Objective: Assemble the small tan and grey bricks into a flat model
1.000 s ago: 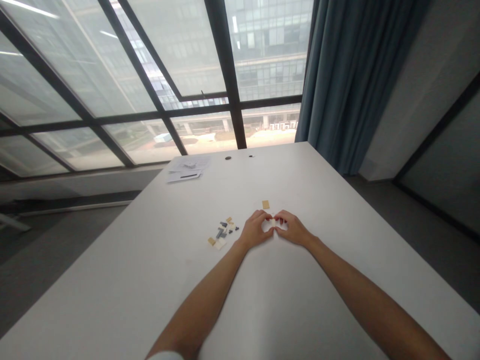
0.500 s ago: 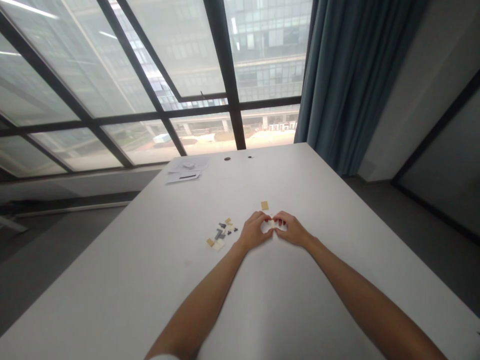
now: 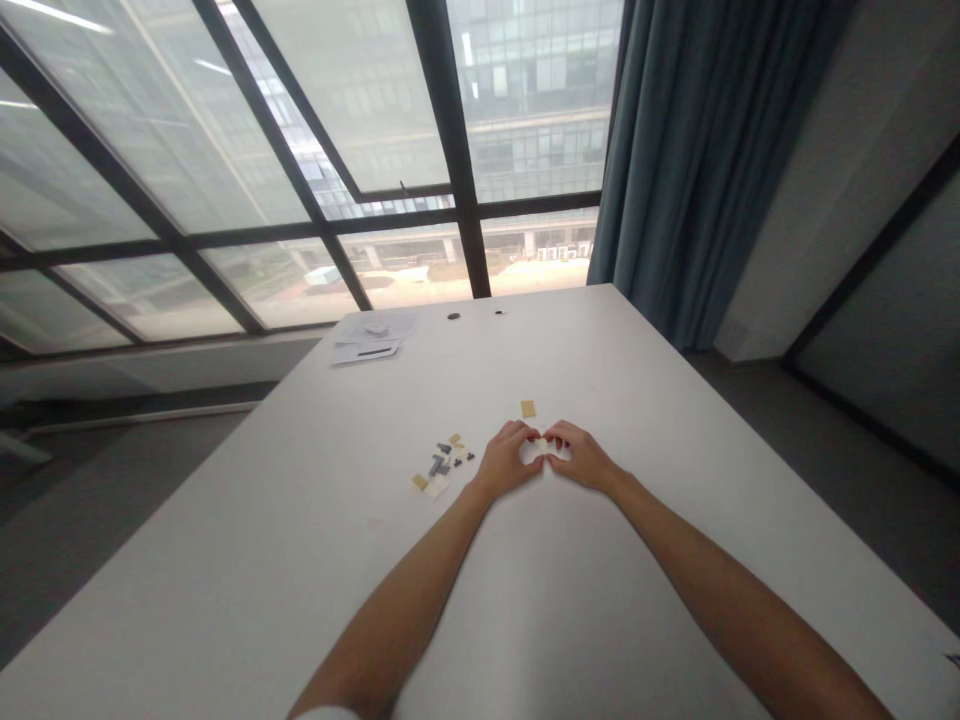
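A small pale piece [image 3: 541,443] sits right between the two hands, low over the white surface [image 3: 615,600] near its middle. The left hand [image 3: 508,460] and the right hand [image 3: 581,457] meet at it, with their fingertips touching. Both hands are curled closed, and each pinches one side of the piece between thumb and fingers. The piece looks cream or light tan. It is too small, and too hidden by the fingers, to tell its shape.

Just past the hands, a tan square piece [image 3: 528,408] lies flat on the surface, apart from them. To the left of the left hand is a little pile of pieces [image 3: 444,464]. Some are dark grey, some tan and some white. They lie close together, near the left hand but not touching it.

Far off, near the back edge of the surface, lie some papers [image 3: 373,338]. Behind the surface is a big window [image 3: 300,150], with a blue curtain [image 3: 697,150] to its right.
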A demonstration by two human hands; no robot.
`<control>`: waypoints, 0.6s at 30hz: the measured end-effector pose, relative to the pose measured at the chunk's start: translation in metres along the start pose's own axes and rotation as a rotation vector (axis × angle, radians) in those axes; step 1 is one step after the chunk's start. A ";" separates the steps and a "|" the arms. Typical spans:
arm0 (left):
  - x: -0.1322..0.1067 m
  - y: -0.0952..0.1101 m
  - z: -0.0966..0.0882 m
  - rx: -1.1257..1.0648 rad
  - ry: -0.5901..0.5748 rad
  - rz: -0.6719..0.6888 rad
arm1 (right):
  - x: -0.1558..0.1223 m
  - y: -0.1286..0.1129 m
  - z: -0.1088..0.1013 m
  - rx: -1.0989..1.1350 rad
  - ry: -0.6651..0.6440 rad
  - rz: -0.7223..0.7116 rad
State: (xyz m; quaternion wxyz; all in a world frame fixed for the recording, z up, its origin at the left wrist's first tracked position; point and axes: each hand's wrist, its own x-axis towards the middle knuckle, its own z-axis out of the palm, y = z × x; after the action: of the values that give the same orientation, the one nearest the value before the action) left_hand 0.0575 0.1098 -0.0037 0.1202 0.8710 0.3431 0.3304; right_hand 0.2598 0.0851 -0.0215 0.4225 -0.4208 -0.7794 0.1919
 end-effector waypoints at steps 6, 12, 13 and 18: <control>0.000 -0.002 0.001 -0.001 0.010 0.025 | 0.000 0.000 0.000 0.010 -0.006 -0.003; -0.001 -0.003 0.002 -0.013 0.001 0.017 | 0.000 -0.003 -0.002 0.007 -0.011 0.004; -0.001 -0.003 0.002 -0.015 0.001 0.015 | 0.000 -0.003 -0.002 0.007 -0.010 0.003; -0.001 -0.004 0.003 -0.026 0.007 0.020 | 0.000 -0.002 -0.002 0.005 -0.001 -0.004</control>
State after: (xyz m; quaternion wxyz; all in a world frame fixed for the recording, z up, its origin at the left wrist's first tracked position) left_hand 0.0566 0.1117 -0.0082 0.1269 0.8716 0.3303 0.3393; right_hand 0.2603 0.0839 -0.0193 0.4235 -0.4181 -0.7801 0.1931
